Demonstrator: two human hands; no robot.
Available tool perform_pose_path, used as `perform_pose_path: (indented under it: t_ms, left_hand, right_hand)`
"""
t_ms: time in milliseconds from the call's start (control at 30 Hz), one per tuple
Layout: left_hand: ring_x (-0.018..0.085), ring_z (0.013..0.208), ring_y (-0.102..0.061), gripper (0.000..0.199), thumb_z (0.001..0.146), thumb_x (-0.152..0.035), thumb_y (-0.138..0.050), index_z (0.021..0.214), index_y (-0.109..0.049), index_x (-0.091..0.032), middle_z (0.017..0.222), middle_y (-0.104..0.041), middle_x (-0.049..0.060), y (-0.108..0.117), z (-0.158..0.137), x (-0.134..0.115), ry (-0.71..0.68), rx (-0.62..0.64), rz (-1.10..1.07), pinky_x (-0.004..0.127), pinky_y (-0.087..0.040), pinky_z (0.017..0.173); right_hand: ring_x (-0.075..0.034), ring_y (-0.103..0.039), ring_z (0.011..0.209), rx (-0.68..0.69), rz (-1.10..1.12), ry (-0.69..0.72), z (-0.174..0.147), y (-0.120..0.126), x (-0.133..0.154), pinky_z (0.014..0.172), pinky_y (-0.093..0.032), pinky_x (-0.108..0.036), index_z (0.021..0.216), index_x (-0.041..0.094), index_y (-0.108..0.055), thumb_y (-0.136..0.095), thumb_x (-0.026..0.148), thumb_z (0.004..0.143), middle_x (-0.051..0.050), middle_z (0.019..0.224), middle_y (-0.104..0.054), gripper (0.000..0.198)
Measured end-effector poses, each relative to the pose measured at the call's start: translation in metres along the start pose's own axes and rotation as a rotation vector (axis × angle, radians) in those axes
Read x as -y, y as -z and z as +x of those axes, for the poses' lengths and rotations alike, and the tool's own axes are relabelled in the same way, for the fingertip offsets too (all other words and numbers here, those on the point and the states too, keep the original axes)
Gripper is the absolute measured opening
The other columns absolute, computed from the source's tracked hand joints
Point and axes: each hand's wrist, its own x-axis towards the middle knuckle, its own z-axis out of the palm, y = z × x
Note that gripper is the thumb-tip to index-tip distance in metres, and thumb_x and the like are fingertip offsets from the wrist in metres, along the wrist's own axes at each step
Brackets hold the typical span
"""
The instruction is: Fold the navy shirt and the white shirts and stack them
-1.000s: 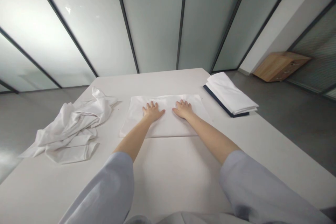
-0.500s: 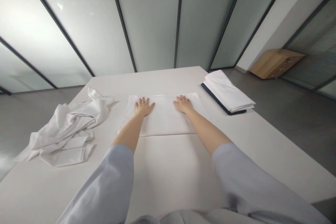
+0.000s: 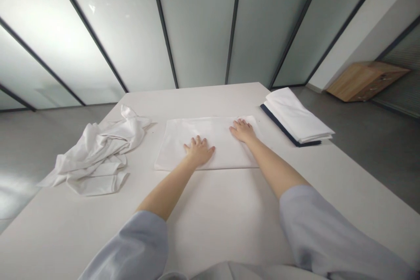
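A folded white cloth [image 3: 219, 140] lies flat in front of me as a wide rectangle, its straight folded edge toward me. My left hand [image 3: 199, 152] rests on its near part, left of the middle, palm down with fingers spread. Near the far right corner, my right hand [image 3: 243, 130] also lies flat on the cloth, fingers apart. Neither hand grips anything.
On the left of the white table [image 3: 223, 214] is a crumpled white cloth [image 3: 101, 148], partly over the edge. Folded white cloths [image 3: 295, 113] lie on a dark navy piece [image 3: 278, 127] at the right edge. A wooden cabinet [image 3: 364, 81] stands beyond.
My left hand has slid toward me and inward across the cloth. The right hand stays near the far right corner. The view has shifted slightly left.
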Motion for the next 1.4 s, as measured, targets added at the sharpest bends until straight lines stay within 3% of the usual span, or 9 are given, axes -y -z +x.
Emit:
perform_pose_path:
  t_ms: [100, 233, 367, 533, 700, 867, 1100, 1267, 1400]
  left_hand:
    - [0.042, 0.146, -0.010, 0.077, 0.089, -0.067, -0.020, 0.152, -0.026, -0.022, 0.161, -0.013, 0.014, -0.014, 0.006, -0.009, 0.079, -0.064, 0.007, 0.071, -0.014, 0.108]
    - [0.040, 0.146, -0.009, 0.081, 0.088, -0.068, -0.018, 0.154, -0.023, -0.022, 0.162, -0.012, 0.013, -0.018, 0.030, -0.003, 0.095, -0.119, -0.009, 0.070, -0.012, 0.109]
    - [0.042, 0.145, -0.012, 0.081, 0.088, -0.068, -0.022, 0.152, -0.028, -0.019, 0.161, -0.016, 0.016, -0.011, 0.052, 0.005, 0.128, -0.164, -0.032, 0.070, -0.012, 0.109]
    - [0.033, 0.134, -0.038, 0.054, 0.093, -0.051, -0.033, 0.132, -0.054, -0.020, 0.145, -0.046, 0.014, -0.002, 0.055, 0.010, 0.062, -0.321, -0.049, 0.054, -0.029, 0.109]
    - [0.026, 0.114, -0.053, 0.034, 0.092, -0.031, -0.039, 0.109, -0.065, -0.019, 0.121, -0.061, 0.011, -0.001, 0.046, 0.009, 0.000, -0.339, -0.093, 0.038, -0.043, 0.094]
    - [0.023, 0.119, -0.052, 0.037, 0.093, -0.020, -0.033, 0.113, -0.064, -0.018, 0.130, -0.059, 0.010, -0.004, 0.047, 0.004, 0.042, -0.297, -0.176, 0.037, -0.039, 0.101]
    - [0.022, 0.135, -0.040, 0.041, 0.094, -0.028, -0.036, 0.130, -0.054, -0.019, 0.146, -0.047, 0.009, -0.005, 0.040, 0.002, -0.010, -0.253, -0.131, 0.040, -0.030, 0.112]
    - [0.026, 0.145, -0.023, 0.060, 0.092, -0.032, -0.040, 0.150, -0.031, -0.018, 0.158, -0.027, 0.010, -0.006, 0.034, 0.005, -0.036, -0.160, -0.010, 0.045, -0.022, 0.116]
    - [0.029, 0.146, -0.021, 0.057, 0.096, -0.036, -0.026, 0.150, -0.031, -0.019, 0.159, -0.025, 0.012, -0.009, 0.033, 0.012, 0.007, -0.172, -0.001, 0.047, -0.022, 0.115]
  right_hand:
    - [-0.029, -0.031, 0.140, -0.032, 0.018, 0.015, 0.005, 0.003, 0.000, 0.110, -0.026, -0.048, 0.134, 0.017, -0.051, -0.034, 0.044, 0.096, -0.016, 0.151, -0.038, 0.050]
    - [-0.029, -0.040, 0.133, -0.078, 0.038, 0.003, 0.007, 0.009, 0.013, 0.107, -0.031, -0.046, 0.126, 0.016, -0.058, -0.040, 0.035, 0.094, -0.016, 0.140, -0.050, 0.041]
    - [-0.024, -0.045, 0.129, -0.121, 0.096, 0.151, -0.007, 0.010, 0.048, 0.106, -0.033, -0.037, 0.126, 0.017, -0.058, -0.042, 0.022, 0.091, -0.014, 0.136, -0.055, 0.038]
    - [-0.016, -0.052, 0.122, -0.092, 0.313, 0.213, -0.034, -0.002, 0.093, 0.103, -0.036, -0.026, 0.127, 0.016, -0.057, -0.033, 0.017, 0.095, -0.009, 0.131, -0.060, 0.041]
    - [-0.022, -0.051, 0.122, -0.078, 0.338, 0.105, -0.039, -0.005, 0.113, 0.105, -0.035, -0.038, 0.116, 0.019, -0.064, -0.037, 0.019, 0.093, -0.009, 0.126, -0.063, 0.035]
    - [-0.022, -0.050, 0.125, -0.071, 0.479, -0.018, -0.027, -0.008, 0.126, 0.109, -0.031, -0.039, 0.117, 0.017, -0.063, -0.038, 0.012, 0.088, -0.009, 0.127, -0.063, 0.039]
    - [-0.017, -0.054, 0.122, -0.184, 0.823, 0.034, -0.026, -0.025, 0.140, 0.105, -0.038, -0.029, 0.125, 0.016, -0.059, -0.032, 0.013, 0.091, -0.008, 0.129, -0.063, 0.044]
    - [-0.016, -0.058, 0.114, -0.088, 0.666, 0.157, -0.028, -0.021, 0.138, 0.100, -0.040, -0.028, 0.119, 0.018, -0.061, -0.033, 0.016, 0.095, -0.008, 0.122, -0.065, 0.037]
    - [-0.016, -0.057, 0.114, -0.032, 0.438, 0.220, -0.032, -0.012, 0.128, 0.099, -0.040, -0.028, 0.121, 0.016, -0.059, -0.031, 0.016, 0.097, -0.011, 0.124, -0.063, 0.037]
